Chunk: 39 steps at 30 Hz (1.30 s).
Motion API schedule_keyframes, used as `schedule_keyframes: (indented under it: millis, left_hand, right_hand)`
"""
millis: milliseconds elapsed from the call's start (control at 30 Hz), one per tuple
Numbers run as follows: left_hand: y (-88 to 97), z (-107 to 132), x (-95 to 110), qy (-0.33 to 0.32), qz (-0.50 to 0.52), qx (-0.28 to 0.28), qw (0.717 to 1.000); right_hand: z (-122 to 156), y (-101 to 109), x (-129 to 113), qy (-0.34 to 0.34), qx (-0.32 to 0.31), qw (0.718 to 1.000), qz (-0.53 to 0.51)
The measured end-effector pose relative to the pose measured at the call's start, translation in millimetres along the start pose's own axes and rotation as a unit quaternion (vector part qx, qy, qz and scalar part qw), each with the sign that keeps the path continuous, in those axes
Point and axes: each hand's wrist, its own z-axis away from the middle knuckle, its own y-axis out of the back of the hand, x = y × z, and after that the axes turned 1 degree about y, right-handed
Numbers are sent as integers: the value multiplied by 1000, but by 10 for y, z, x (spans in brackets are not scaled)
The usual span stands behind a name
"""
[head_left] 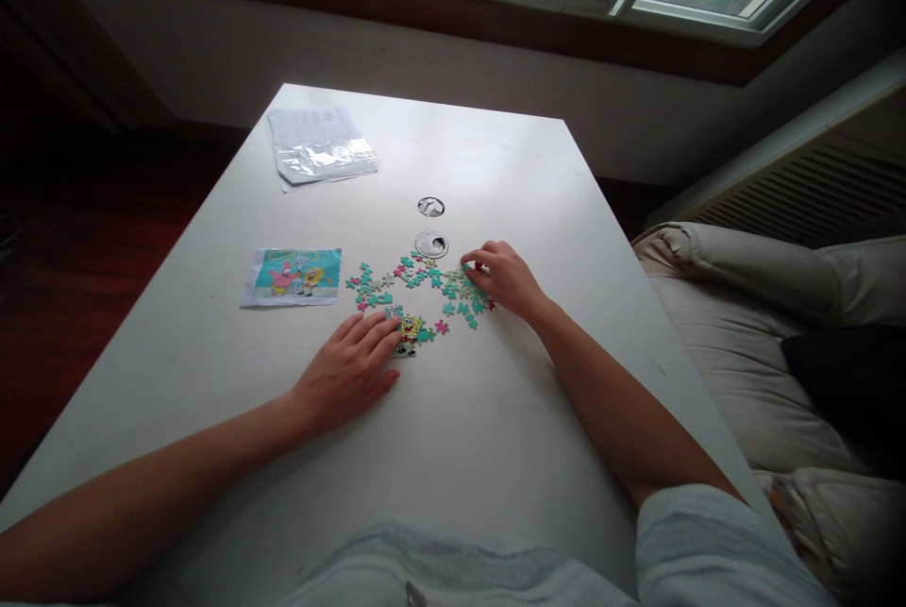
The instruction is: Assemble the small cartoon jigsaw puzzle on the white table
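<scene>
My left hand lies flat with fingers stretched out, its fingertips resting on the left side of a small joined section of jigsaw puzzle that shows a yellow cartoon figure. Part of that section is hidden under the fingers. Over the right side of the loose puzzle pieces, my right hand is bent down, thumb and forefinger pinched at a small greenish puzzle piece. The loose pieces, mostly teal with some pink, form a rough arc around the joined section. A pink puzzle piece lies just right of it.
A picture sheet with cartoon figures lies left of the pieces. Papers in a clear plastic sleeve are at the table's far left. Two round inserts, a far one and a nearer one, are set in the white table. A cushioned sofa stands right.
</scene>
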Motion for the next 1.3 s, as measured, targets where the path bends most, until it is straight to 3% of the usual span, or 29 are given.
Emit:
schedule_keyframes:
  millis: [400,633,967,1300]
  left_hand:
    - [-9,-5,-6,-24,17,32,999]
    - [17,16,4,-59,53,64,995]
    - [14,21,20,-77,52,99,991]
    - [28,36,119,-139,43,95,985]
  right_hand:
    - [-66,-40,46,-9,-32,999,-20]
    - [-64,-136,63,-25,6,1000,-2]
    - [-68,-145,58,-5,4,1000,5]
    - [-78,-91,50,-28,-4,999,-38]
